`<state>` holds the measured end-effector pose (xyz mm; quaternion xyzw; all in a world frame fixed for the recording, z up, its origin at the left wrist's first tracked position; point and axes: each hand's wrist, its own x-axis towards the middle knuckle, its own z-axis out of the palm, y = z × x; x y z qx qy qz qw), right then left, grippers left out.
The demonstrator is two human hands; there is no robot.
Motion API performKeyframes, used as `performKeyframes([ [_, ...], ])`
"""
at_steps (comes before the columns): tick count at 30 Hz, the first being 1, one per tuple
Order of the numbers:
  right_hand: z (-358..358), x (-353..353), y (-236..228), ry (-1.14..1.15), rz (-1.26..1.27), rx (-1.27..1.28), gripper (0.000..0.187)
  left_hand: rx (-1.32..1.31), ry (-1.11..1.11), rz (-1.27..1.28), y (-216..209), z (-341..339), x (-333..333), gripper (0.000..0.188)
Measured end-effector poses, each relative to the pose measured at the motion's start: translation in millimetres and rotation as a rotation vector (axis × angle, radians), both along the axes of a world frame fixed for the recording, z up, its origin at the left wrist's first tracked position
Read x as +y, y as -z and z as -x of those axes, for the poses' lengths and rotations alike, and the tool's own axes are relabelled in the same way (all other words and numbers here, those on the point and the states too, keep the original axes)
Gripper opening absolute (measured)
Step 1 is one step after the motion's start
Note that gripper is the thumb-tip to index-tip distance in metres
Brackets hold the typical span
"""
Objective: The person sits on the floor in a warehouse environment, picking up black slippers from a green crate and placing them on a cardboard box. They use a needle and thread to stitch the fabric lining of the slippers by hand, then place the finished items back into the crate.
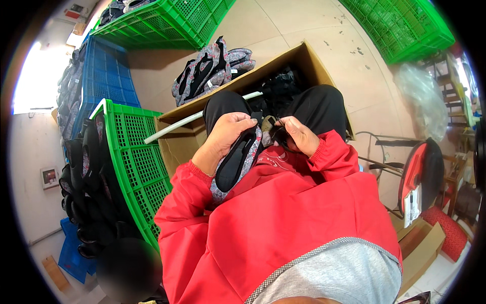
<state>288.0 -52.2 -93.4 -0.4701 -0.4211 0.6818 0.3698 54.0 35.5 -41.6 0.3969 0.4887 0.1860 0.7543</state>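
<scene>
Over my lap, my left hand (pixel 224 138) is closed on the upper part of a shoe (pixel 233 169). The shoe is grey with a floral pattern and a black lining, and its opening faces up. Close to its far end, my right hand (pixel 299 135) has its fingers pinched together beside a dark strap-like piece and a small beige piece. What exactly sits between those fingers is too small and hidden to make out. Just beyond my knees is a cardboard box (pixel 182 152) holding dark items. A white rod (pixel 177 125) lies across its left part.
Several floral shoes (pixel 205 73) are piled behind the box. To the left stand a green crate (pixel 134 159), black shoes (pixel 86 175) and a blue crate (pixel 109 71). More green crates (pixel 400 28) stand farther back. On the right is a red-and-black round seat (pixel 417 169).
</scene>
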Motion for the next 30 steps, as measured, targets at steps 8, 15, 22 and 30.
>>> performKeyframes([
  [8, 18.3, 3.0, -8.4, -0.118, -0.033, 0.064, 0.023, 0.045, 0.016, -0.012, 4.4, -2.2, 3.5, 0.016],
  [15, 26.7, 15.9, 3.1, -0.177, -0.008, 0.104, 0.019, 0.029, -0.007, 0.016, -0.4, -7.2, 1.8, 0.015],
  [22, 35.9, 22.5, 4.9, -0.167, -0.036, 0.111, 0.020, -0.004, 0.034, 0.056, -0.7, -7.8, 2.2, 0.017],
  [30, 38.5, 24.3, 4.2, -0.134, 0.011, 0.192, 0.021, 0.049, 0.050, 0.029, 11.2, -8.2, 6.2, 0.016],
])
